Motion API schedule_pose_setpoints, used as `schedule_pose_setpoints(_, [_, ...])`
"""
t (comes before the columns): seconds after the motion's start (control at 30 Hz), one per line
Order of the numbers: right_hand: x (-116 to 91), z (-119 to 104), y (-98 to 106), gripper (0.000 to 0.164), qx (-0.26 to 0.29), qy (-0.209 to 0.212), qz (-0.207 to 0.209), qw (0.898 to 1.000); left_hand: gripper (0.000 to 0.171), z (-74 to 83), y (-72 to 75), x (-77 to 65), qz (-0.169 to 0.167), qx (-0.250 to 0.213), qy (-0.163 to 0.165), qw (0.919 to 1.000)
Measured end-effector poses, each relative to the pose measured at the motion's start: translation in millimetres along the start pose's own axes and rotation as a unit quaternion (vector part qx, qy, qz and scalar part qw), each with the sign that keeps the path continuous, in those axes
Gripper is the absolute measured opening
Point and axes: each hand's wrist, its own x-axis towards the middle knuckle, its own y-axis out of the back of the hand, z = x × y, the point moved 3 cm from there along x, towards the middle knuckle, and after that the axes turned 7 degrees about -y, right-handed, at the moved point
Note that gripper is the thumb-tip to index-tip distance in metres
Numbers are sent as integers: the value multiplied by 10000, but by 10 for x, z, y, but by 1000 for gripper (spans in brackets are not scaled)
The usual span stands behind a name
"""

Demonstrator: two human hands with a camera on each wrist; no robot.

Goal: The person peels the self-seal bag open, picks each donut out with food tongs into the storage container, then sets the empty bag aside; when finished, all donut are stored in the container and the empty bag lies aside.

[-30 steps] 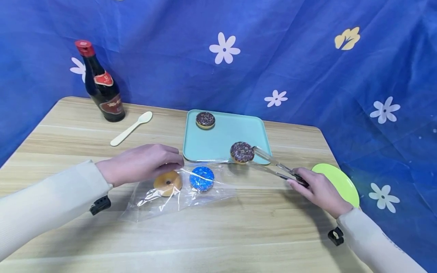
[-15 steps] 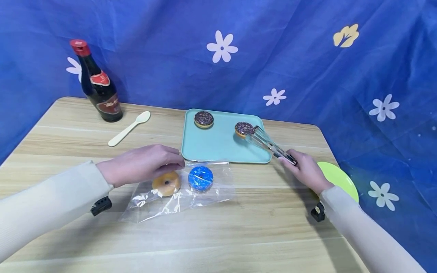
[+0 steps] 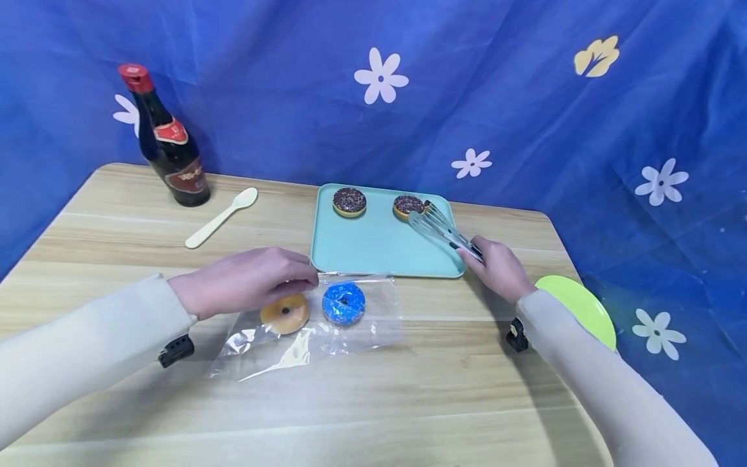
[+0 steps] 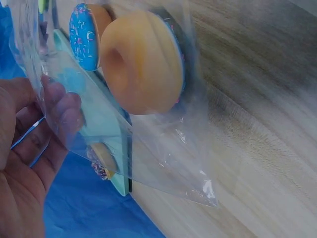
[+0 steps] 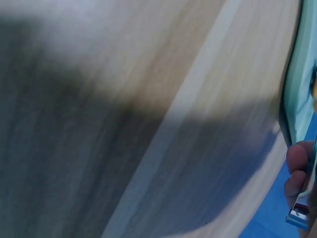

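Observation:
My left hand (image 3: 251,282) pinches the top edge of a clear plastic bag (image 3: 373,331) lying on the table. Inside it are a tan doughnut (image 3: 286,318) and a blue-iced, sprinkled doughnut (image 3: 344,312); the left wrist view shows some fingers (image 4: 64,106) through the film. Metal tongs (image 3: 445,232) with dark grips are held in my right hand (image 3: 498,269). Their ends are at the right side of a chocolate-iced doughnut (image 3: 408,205) on the turquoise tray (image 3: 373,250); contact is unclear. Another chocolate-iced doughnut (image 3: 349,202) sits at the tray's back left.
A dark bottle (image 3: 175,155) with a red cap stands at the table's back left. Beside it lies a cream spoon (image 3: 222,219). A lime-green plate (image 3: 589,311) is at the right edge, partly behind my right sleeve. A blue flowered cloth (image 3: 292,97) hangs behind the table.
My right hand has carried the chocolate-iced doughnut with the tongs from beside the bag back onto the tray's right half. The left hand has stayed at the bag's edge.

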Motion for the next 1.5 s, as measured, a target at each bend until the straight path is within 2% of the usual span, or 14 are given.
schedule_pose_setpoints(0.13, [37,-16,-9,38,-87,8,-47,10000,15,6,15,-3,-12,-15,79,10000])
schedule_pose_setpoints(0.4, [48,-6,-17,40,-120,-273,-354,9989,19,23,12,-20,24,44,-24,10000])
schedule_pose_setpoints(0.63, [41,25,-14,45,-25,-404,-353,9986,18,21,11,-36,44,54,14,10000])
schedule_pose_setpoints(0.8, [19,58,15,46,84,-351,-286,9989,18,21,13,-39,55,56,6,10000])
schedule_pose_setpoints(1.03, [-72,127,115,41,189,132,-200,9995,19,21,13,-49,63,80,37,9999])
schedule_pose_setpoints(1.27, [-292,163,219,28,173,591,-187,9979,19,32,30,-35,82,71,44,9999])
schedule_pose_setpoints(1.4, [-452,140,258,25,-44,1174,-28,9931,20,32,41,-36,38,-22,98,9999])
schedule_pose_setpoints(1.5, [-573,110,288,26,-163,1801,229,9832,20,34,46,-32,36,-39,77,10000])
